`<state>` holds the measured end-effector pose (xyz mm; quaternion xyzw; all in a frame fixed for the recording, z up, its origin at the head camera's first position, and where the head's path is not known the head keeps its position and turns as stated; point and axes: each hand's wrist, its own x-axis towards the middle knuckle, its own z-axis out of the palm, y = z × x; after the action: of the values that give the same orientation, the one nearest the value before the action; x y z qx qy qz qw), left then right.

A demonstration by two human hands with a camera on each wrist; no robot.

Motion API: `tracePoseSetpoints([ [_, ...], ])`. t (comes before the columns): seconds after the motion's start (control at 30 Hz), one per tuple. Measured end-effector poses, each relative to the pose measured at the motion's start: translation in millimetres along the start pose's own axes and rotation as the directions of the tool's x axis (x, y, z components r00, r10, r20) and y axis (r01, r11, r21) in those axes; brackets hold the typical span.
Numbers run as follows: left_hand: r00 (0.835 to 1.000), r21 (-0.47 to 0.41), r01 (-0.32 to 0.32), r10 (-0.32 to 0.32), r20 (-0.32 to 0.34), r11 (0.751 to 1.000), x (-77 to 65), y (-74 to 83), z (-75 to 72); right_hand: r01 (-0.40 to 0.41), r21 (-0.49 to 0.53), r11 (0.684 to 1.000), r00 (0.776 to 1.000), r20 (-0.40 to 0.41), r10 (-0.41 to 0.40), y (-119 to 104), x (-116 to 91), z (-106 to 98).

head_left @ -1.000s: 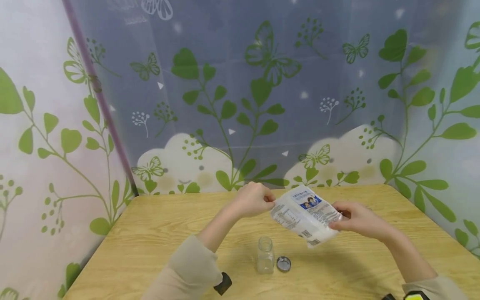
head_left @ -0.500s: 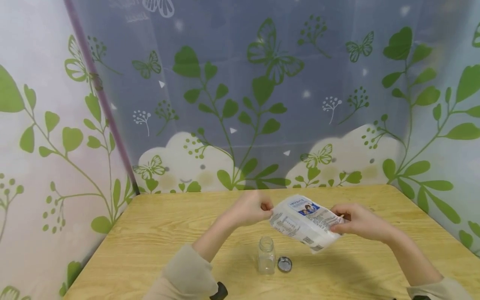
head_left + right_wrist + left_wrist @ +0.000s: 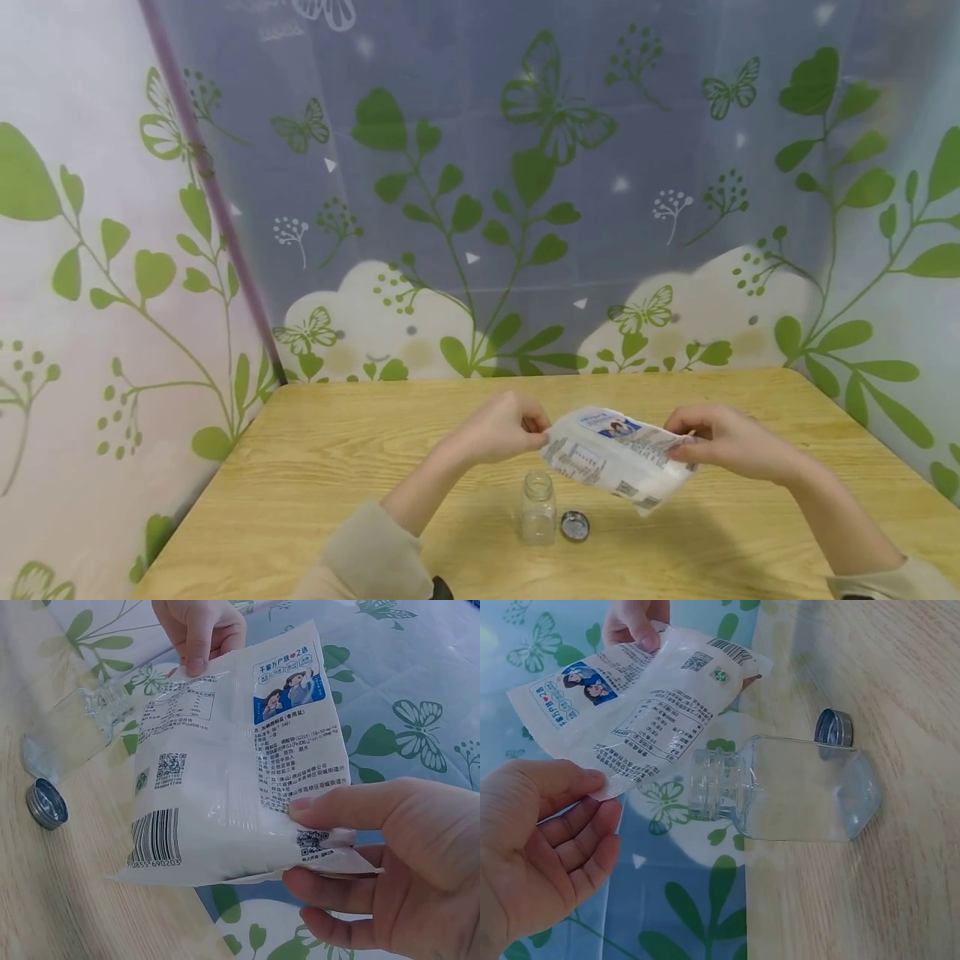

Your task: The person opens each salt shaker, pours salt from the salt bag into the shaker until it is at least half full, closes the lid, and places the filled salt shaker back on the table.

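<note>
Clearly, the relation which matters most is, in my judgement, between the white printed bag (image 3: 615, 458) and the mouth of the glass jar (image 3: 538, 510). The bag is held in the air, higher than this mouth, and it extends to the right of the jar; it seems also to be somewhat on the far side of it. Its length appears to run from one hand to the other, so it lies across, while the jar has its long axis vertical, standing upright on the desk (image 3: 337, 467). The near right corner of the bag hangs lowest, above the area to the right of the jar.

The left hand (image 3: 500, 429) is the nearer one, above the jar and slightly to its left; its grip pinches one corner of the bag. The right hand (image 3: 738, 442) is well to the right of the jar, and its grip pinches the opposite end, with the thumb upon the printed face.

About the containers: the jar is without cover, and through its clear wall I see no contents. The metal lid (image 3: 575, 527) lies just beside the jar, on the right, its hollow side seemingly upward. The bag looks rather plump, but its film hides what is inside. Whether it is opened anywhere, I cannot tell.
</note>
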<state>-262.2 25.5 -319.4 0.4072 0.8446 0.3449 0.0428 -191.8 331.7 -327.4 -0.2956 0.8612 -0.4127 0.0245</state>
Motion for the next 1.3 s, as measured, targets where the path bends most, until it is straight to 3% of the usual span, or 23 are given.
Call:
tracePoseSetpoints([
  [0.53,0.999,-0.043,0.034,-0.035,-0.014,0.998,-14.1,-4.4,2.2,0.046,-0.058,0.997,0.999,0.013,-0.046,-6.3,4.5,2.1],
  [1.13,0.987,-0.113,0.085,-0.099,-0.124,0.99,-22.7,-14.4,9.0,0.015,-0.148,0.989,1.0,0.009,-0.014,-16.6,11.9,0.0],
  [1.3,0.986,-0.161,0.089,-0.11,-0.123,0.983,-25.2,-17.4,9.2,0.026,-0.155,0.988,1.0,0.006,-0.026,-17.8,14.0,1.5],
])
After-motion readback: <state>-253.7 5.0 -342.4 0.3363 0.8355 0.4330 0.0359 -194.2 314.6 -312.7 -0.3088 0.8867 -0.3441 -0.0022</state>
